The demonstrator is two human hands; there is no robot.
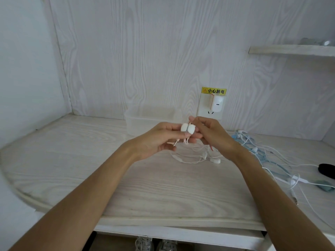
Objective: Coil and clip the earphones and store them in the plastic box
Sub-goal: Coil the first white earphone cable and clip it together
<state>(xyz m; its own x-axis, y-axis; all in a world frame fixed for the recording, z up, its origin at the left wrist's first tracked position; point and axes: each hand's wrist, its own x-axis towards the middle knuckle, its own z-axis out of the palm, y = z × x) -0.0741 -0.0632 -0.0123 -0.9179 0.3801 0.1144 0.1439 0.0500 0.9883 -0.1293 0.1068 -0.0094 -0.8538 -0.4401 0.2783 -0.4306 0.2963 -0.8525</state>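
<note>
Above the desk middle my left hand (159, 140) holds a coiled pink earphone cable with a white oval clip (188, 128) around it; cable ends and a plug hang below my fingers. My right hand (212, 134) pinches the clip and cable from the right. The translucent plastic box (145, 116) stands just behind my hands against the back wall. Another white earphone set (204, 157) lies loose on the desk under my right hand.
A tangle of blue and white earphones (261, 153) spreads over the right of the desk, near a dark object (327, 171) at the right edge. A wall socket with a white charger (215, 104) sits behind the box. A shelf (290, 49) juts out upper right.
</note>
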